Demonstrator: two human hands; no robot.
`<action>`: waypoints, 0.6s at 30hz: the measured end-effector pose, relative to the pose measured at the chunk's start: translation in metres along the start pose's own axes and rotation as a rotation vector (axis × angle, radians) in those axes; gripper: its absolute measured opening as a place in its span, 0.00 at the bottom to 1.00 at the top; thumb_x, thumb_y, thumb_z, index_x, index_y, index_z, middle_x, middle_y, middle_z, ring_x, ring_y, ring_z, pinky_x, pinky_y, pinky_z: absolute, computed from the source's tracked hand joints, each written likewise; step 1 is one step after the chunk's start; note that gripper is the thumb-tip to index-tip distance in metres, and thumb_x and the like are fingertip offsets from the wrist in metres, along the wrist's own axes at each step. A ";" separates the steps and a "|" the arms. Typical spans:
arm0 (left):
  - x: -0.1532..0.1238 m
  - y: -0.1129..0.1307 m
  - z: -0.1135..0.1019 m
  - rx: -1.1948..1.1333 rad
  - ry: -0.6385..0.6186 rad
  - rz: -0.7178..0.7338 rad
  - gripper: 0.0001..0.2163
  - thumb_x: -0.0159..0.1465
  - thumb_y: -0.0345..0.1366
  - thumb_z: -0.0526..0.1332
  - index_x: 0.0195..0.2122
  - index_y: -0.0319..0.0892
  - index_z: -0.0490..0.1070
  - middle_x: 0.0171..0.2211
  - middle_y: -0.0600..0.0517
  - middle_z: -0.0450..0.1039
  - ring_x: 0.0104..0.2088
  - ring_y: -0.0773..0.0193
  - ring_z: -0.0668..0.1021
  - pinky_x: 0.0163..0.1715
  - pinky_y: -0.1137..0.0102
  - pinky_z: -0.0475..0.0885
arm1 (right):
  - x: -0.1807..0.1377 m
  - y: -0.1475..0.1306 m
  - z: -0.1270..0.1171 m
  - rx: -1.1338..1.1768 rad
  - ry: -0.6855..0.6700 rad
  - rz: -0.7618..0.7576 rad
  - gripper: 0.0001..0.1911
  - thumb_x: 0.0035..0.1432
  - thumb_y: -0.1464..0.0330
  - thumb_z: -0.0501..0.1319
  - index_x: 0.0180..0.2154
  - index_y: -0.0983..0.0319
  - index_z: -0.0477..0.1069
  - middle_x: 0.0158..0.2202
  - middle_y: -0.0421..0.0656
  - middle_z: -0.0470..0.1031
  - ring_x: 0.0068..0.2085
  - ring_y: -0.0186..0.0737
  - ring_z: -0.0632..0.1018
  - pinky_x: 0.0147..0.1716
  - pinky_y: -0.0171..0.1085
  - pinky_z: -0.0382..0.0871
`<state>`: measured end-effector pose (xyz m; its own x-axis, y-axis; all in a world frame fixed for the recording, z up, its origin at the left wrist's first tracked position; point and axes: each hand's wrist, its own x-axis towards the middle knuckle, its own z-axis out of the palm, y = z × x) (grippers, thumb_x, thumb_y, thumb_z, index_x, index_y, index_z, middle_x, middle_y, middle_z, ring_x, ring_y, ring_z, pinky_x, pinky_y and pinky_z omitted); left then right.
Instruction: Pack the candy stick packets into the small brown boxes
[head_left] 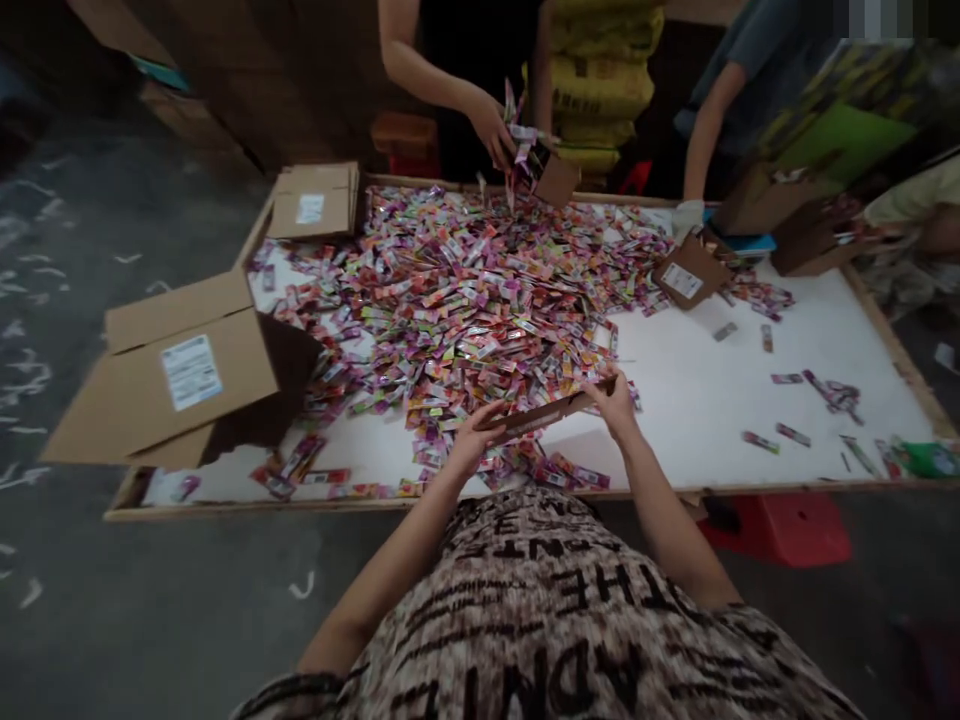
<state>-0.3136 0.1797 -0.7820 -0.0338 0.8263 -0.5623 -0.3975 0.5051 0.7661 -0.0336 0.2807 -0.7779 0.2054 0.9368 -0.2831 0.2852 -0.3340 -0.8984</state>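
Note:
Between my two hands is a flat brown piece of cardboard, perhaps a folded box, seen nearly edge-on. My left hand grips its left end, and my right hand pinches its right end. It is held tilted, right end farther off, above the near side of a white-topped table. Just beyond and below it spreads a big heap of small colourful packets, purple, red and green. Some packets lie under the cardboard close to my body.
An open carton with a white label stands at the left. Flattened boxes are stacked at the far left corner. Across the table a person's hand holds packets over a small box. Another worker's gloved hand is by a labelled box. A red stool is below.

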 end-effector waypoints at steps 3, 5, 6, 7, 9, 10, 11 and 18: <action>0.010 -0.012 0.041 -0.071 -0.058 -0.011 0.39 0.47 0.37 0.76 0.63 0.47 0.70 0.65 0.43 0.67 0.67 0.45 0.67 0.64 0.55 0.64 | 0.009 0.002 -0.051 0.042 -0.133 0.018 0.54 0.43 0.52 0.73 0.67 0.63 0.58 0.63 0.53 0.68 0.59 0.50 0.72 0.61 0.48 0.67; 0.017 -0.021 0.074 -0.087 -0.091 0.012 0.44 0.50 0.40 0.76 0.68 0.50 0.62 0.69 0.44 0.61 0.69 0.46 0.63 0.66 0.55 0.62 | 0.008 0.007 -0.079 0.051 -0.272 0.047 0.51 0.43 0.53 0.73 0.66 0.61 0.62 0.64 0.51 0.67 0.61 0.51 0.71 0.61 0.48 0.67; 0.020 -0.025 0.091 -0.073 -0.096 0.043 0.44 0.53 0.42 0.74 0.70 0.51 0.59 0.70 0.45 0.58 0.70 0.47 0.61 0.67 0.56 0.61 | 0.006 0.011 -0.089 0.034 -0.342 0.054 0.50 0.42 0.54 0.74 0.65 0.60 0.64 0.64 0.50 0.67 0.62 0.52 0.70 0.62 0.49 0.66; 0.024 -0.029 0.106 -0.031 -0.096 0.094 0.41 0.57 0.45 0.72 0.70 0.52 0.58 0.71 0.46 0.56 0.71 0.49 0.60 0.68 0.56 0.58 | 0.004 0.017 -0.097 0.004 -0.393 0.054 0.48 0.41 0.54 0.75 0.63 0.60 0.67 0.64 0.49 0.68 0.63 0.52 0.70 0.63 0.50 0.64; 0.029 -0.035 0.130 0.148 -0.100 0.239 0.32 0.63 0.49 0.66 0.68 0.50 0.63 0.72 0.47 0.55 0.72 0.51 0.56 0.71 0.55 0.50 | -0.002 0.035 -0.107 -0.078 -0.394 0.055 0.45 0.38 0.54 0.76 0.58 0.60 0.71 0.60 0.50 0.72 0.62 0.53 0.70 0.64 0.52 0.61; 0.030 -0.038 0.137 0.264 -0.119 0.317 0.29 0.65 0.50 0.64 0.65 0.49 0.66 0.72 0.46 0.54 0.73 0.51 0.55 0.72 0.55 0.47 | -0.004 0.045 -0.110 -0.111 -0.361 0.055 0.43 0.37 0.53 0.76 0.56 0.61 0.72 0.58 0.51 0.74 0.60 0.54 0.72 0.64 0.53 0.61; 0.031 -0.040 0.140 0.377 -0.154 0.388 0.27 0.65 0.51 0.63 0.64 0.48 0.68 0.72 0.45 0.54 0.73 0.50 0.54 0.72 0.54 0.45 | -0.007 0.055 -0.110 -0.131 -0.327 0.050 0.42 0.38 0.52 0.75 0.54 0.62 0.72 0.56 0.51 0.75 0.59 0.54 0.73 0.64 0.54 0.61; 0.009 -0.049 0.099 0.658 -0.356 0.327 0.33 0.49 0.47 0.78 0.56 0.46 0.77 0.63 0.39 0.70 0.71 0.41 0.59 0.71 0.50 0.48 | -0.018 0.078 -0.082 -0.302 -0.201 -0.095 0.37 0.50 0.46 0.67 0.54 0.63 0.68 0.54 0.55 0.73 0.56 0.54 0.73 0.61 0.54 0.63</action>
<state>-0.2037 0.1875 -0.7939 0.2825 0.9310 -0.2311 0.2057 0.1765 0.9626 0.0614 0.2288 -0.8158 -0.0150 0.9568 -0.2904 0.5634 -0.2318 -0.7930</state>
